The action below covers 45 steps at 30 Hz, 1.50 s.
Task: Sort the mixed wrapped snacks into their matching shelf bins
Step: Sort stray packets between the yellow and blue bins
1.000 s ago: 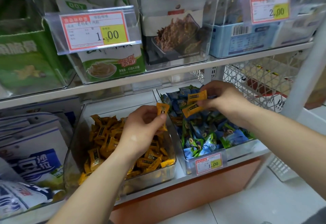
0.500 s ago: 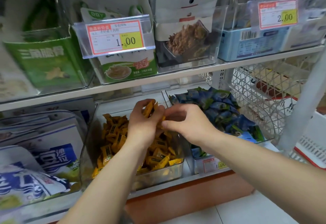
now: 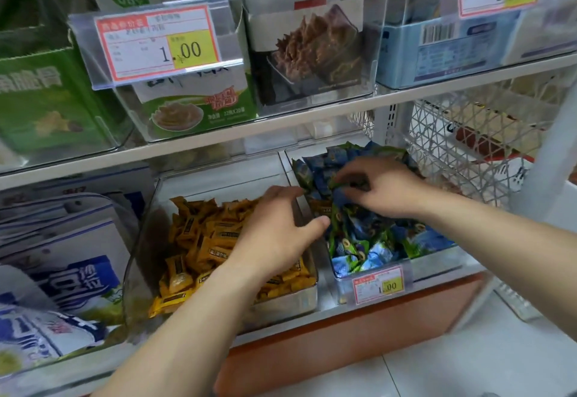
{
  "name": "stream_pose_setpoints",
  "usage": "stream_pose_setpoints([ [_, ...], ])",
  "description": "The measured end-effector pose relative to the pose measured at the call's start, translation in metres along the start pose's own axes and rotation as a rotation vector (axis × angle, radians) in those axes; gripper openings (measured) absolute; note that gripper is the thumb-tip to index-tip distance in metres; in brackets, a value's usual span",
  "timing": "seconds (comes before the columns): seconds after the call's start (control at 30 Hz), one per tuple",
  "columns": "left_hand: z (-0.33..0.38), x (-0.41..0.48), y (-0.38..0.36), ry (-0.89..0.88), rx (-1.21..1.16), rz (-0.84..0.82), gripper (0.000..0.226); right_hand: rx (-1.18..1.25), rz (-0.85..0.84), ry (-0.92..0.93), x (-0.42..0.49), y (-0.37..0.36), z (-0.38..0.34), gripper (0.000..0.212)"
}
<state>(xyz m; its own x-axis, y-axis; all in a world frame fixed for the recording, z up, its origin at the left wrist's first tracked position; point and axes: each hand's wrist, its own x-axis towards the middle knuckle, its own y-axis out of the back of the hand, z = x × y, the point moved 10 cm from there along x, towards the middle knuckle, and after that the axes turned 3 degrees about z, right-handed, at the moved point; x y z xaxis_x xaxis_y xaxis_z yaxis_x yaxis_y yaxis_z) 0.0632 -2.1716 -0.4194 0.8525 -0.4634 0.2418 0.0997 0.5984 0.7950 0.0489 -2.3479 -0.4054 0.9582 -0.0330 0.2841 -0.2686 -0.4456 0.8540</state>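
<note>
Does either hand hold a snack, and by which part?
Left hand holds nothing, spread open over the yellow snacks. Right hand curls into the blue snacks; any hold cannot be told.

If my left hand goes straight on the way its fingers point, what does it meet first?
Probably the pile of blue and green wrapped snacks in the right clear plastic bin. The left hand seems high enough to clear that bin's wall, though depth is unclear.

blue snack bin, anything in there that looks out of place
Yes. One orange snack lies in the blue snack bin, near its left edge among the blue and green snacks, just below the right hand. It looks like those in the orange snack bin beside it.
</note>
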Motion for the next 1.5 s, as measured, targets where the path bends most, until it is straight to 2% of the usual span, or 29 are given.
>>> stream_pose_setpoints([
  [0.13,-0.008,0.003,-0.005,0.039,0.004,0.052,0.072,-0.1,-0.248,-0.009,0.023,-0.047,-0.013,0.031],
  [0.27,-0.023,-0.002,-0.016,0.102,-0.104,-0.054,0.09,-0.094,-0.456,-0.001,0.026,-0.082,-0.013,0.027],
  [0.3,-0.025,-0.003,-0.017,0.103,-0.106,-0.073,0.094,-0.071,-0.471,-0.007,0.026,-0.087,-0.011,0.034],
  [0.4,-0.029,-0.006,-0.02,0.112,-0.116,-0.101,0.098,-0.058,-0.474,-0.031,0.028,-0.094,-0.003,0.073],
  [0.43,-0.029,-0.006,-0.02,0.113,-0.123,-0.106,0.098,-0.054,-0.472,-0.032,0.031,-0.095,-0.001,0.078],
  [0.53,-0.03,-0.006,-0.021,0.116,-0.14,-0.118,0.098,-0.005,-0.491,-0.02,0.037,-0.097,0.003,0.065],
  [0.6,-0.031,-0.006,-0.021,0.118,-0.151,-0.127,0.098,-0.077,-0.472,0.014,0.039,-0.1,0.004,0.057],
  [0.67,-0.032,-0.007,-0.021,0.116,-0.165,-0.13,0.096,-0.17,-0.402,0.063,0.041,-0.099,0.005,0.054],
  [0.8,-0.034,-0.006,-0.023,0.112,-0.187,-0.142,0.094,-0.151,-0.311,0.073,0.046,-0.092,0.009,0.054],
  [0.97,-0.035,-0.006,-0.023,0.112,-0.22,-0.147,0.092,-0.231,-0.465,0.013,0.043,-0.116,0.016,0.068],
  [1.17,-0.036,-0.006,-0.023,0.111,-0.237,-0.149,0.088,-0.185,-0.51,-0.033,0.049,-0.114,0.022,0.058],
  [1.33,-0.036,-0.006,-0.022,0.112,-0.254,-0.154,0.088,-0.23,-0.584,-0.007,0.044,-0.123,0.02,0.024],
  [1.5,-0.036,-0.005,-0.022,0.109,-0.26,-0.151,0.087,-0.191,-0.552,0.064,0.045,-0.109,0.012,0.033],
])
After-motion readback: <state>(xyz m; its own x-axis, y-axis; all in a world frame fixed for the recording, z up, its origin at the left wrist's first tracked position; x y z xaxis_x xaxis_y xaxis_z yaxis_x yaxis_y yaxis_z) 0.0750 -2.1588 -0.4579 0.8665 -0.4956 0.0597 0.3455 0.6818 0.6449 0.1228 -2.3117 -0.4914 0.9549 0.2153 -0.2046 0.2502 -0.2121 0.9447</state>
